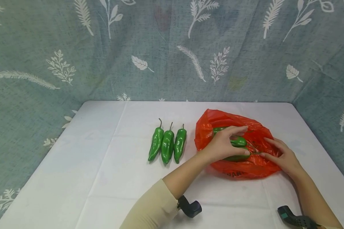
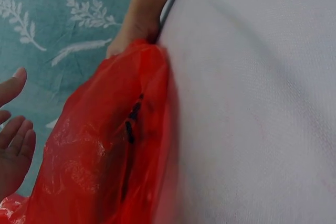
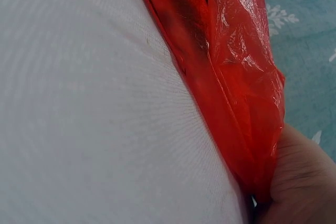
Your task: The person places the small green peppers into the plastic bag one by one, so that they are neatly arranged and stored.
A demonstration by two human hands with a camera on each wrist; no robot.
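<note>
An open red plastic bag lies on its side with several green peppers inside, partly hidden by my left hand. That hand reaches over the bag's mouth, thumb apart from the fingers, the thumb tip close over the lowest pepper. In the left wrist view its fingers look loosely extended with nothing between them. My right hand holds the bag's right side, thumb and forefinger over the rim; the right wrist view has it against the gathered plastic. Three glossy green chili peppers lie in a row left of the bag, stems pointing away.
A white cloth covers the table. Behind and beside it hangs a blue-green curtain with white leaf prints. Dark wrist cameras stick out from both forearms.
</note>
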